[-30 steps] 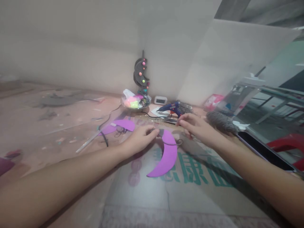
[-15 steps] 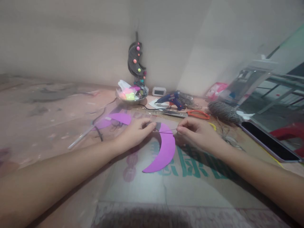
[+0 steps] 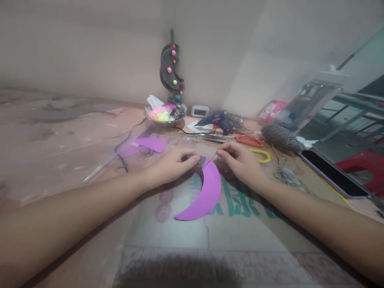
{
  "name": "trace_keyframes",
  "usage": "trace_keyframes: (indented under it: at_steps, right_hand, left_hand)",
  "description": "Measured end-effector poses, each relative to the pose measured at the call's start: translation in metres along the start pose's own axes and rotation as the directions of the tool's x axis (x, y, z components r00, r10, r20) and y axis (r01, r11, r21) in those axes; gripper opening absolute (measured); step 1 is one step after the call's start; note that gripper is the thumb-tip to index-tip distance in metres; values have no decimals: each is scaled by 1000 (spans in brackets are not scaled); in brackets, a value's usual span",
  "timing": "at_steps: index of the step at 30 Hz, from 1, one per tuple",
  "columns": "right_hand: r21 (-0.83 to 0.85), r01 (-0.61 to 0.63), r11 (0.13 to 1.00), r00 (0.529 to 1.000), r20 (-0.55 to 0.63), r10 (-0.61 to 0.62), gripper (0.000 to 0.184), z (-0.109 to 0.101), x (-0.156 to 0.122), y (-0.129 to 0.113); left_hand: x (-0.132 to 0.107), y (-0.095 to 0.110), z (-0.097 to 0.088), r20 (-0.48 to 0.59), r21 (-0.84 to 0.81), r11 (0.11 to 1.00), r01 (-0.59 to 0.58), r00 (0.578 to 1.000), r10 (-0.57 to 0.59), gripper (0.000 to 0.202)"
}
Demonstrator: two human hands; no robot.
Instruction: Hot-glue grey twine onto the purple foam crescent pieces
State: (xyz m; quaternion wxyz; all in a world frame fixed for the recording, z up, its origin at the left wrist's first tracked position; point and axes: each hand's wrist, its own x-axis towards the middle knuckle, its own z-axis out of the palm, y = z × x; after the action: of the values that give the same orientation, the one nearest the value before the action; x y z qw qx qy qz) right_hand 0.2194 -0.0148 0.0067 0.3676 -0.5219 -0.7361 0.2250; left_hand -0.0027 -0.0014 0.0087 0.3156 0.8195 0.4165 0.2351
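A purple foam crescent [image 3: 205,192] lies on a printed cardboard sheet [image 3: 240,228]. My left hand [image 3: 171,166] rests on the crescent's upper tip with its fingers pinched on that tip. My right hand [image 3: 238,160] is just to the right of it, fingers pinched on a thin grey string [image 3: 210,159] that runs between the two hands at the tip. A second purple foam piece [image 3: 147,144] lies behind my left hand.
At the back stand a bowl of coloured pom-poms [image 3: 165,114], a dark crescent ornament [image 3: 170,70], a blue glue gun [image 3: 216,120], orange scissors [image 3: 247,140], a grey yarn ball [image 3: 280,136] and a phone [image 3: 333,172]. Scraps litter the table at the left.
My right hand has moved up and left toward the crescent's tip, so the string between my hands is shorter. My left hand stays on the tip.
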Motion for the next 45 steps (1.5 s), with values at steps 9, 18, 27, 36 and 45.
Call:
trace_keyframes:
  at_steps: [9, 18, 27, 36, 45]
  right_hand:
    - [316, -60, 947, 993, 115, 24, 28, -1, -4, -9]
    - [242, -114, 964, 973, 221, 59, 22, -3, -4, -9]
    - [-54, 96, 994, 992, 90, -91, 14, -6, -5, -8]
    - [-122, 215, 969, 976, 62, -209, 11, -4, -3, -7]
    - [-137, 217, 966, 975, 73, -209, 8, -1, -2, -6]
  left_hand:
    - [0, -1, 0, -12, -43, 999, 14, 1000, -15, 36]
    - [-1, 2, -1, -34, -110, 993, 46, 998, -50, 34]
    - [-1, 1, -1, -11, -100, 995, -10, 1000, 9, 33]
    - [0, 2, -2, 42, -28, 999, -38, 998, 39, 33]
    - [0, 2, -2, 95, -37, 996, -75, 992, 78, 32]
